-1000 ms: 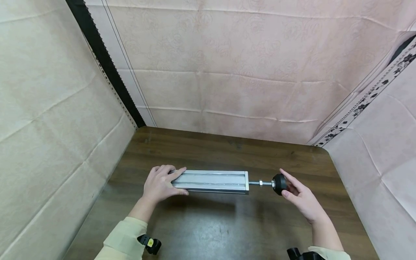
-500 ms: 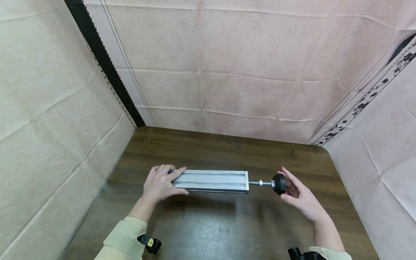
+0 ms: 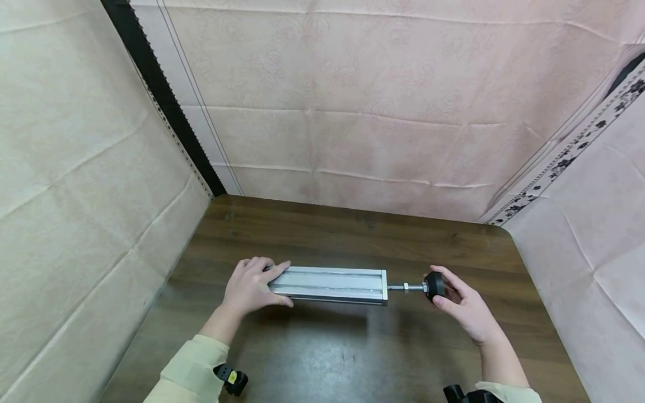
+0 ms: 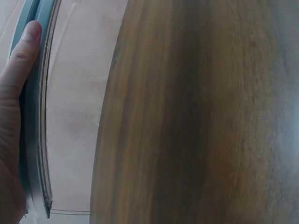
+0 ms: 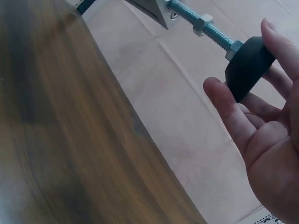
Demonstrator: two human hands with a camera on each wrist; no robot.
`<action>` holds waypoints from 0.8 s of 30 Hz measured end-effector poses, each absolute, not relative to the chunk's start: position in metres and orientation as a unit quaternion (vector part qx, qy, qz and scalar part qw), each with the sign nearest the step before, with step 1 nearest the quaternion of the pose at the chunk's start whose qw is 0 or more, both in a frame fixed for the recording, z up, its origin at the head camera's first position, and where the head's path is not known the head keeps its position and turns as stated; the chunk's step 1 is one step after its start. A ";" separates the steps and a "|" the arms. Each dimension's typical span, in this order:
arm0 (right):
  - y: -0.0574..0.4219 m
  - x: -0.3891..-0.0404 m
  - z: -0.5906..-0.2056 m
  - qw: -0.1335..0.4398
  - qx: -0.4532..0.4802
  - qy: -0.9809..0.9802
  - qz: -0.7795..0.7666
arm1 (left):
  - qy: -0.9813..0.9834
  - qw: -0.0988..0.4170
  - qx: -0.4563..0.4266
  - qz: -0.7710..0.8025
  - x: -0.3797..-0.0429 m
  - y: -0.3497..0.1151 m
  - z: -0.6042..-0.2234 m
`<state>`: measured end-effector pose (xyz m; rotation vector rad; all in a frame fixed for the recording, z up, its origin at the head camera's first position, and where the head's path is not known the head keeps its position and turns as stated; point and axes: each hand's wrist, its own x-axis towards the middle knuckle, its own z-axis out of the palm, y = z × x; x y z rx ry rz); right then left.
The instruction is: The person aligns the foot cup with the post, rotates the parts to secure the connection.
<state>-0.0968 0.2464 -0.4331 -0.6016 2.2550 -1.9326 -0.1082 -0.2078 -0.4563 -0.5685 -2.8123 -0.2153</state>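
An aluminium profile is held above the wooden table, lying almost level from left to right. My left hand grips its left end, thumb along the near side and fingers over the far side. From the right end of the profile sticks a levelling foot, with a threaded rod, a hex nut partway along it and a black round base. My right hand holds this base by its rim between thumb and fingers. A gap of bare thread shows between the profile's end and the nut.
The brown wooden table lies beneath both hands. Pale cloth hangs behind it and along both sides. A black camera is strapped to the left wrist, another to the right.
The profile and levelling foot have shifted slightly down and to the right in the head view. The right hand's fingers have changed position around the black base. The left hand's grip looks the same.
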 end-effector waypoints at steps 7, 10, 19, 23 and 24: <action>0.244 -0.097 -0.434 0.045 -0.196 0.719 -0.665 | -0.972 0.116 -0.195 -0.064 -0.108 -0.204 -0.454; 0.242 -0.097 -0.434 0.036 -0.191 0.718 -0.668 | -0.972 0.114 -0.194 -0.066 -0.108 -0.203 -0.454; 0.239 -0.098 -0.436 0.022 -0.209 0.691 -0.691 | -0.969 0.126 -0.191 -0.090 -0.109 -0.203 -0.458; 0.238 -0.098 -0.437 0.018 -0.215 0.687 -0.694 | -0.968 0.130 -0.191 -0.094 -0.109 -0.204 -0.457; 0.238 -0.098 -0.437 0.019 -0.216 0.686 -0.695 | -0.968 0.128 -0.191 -0.099 -0.108 -0.204 -0.457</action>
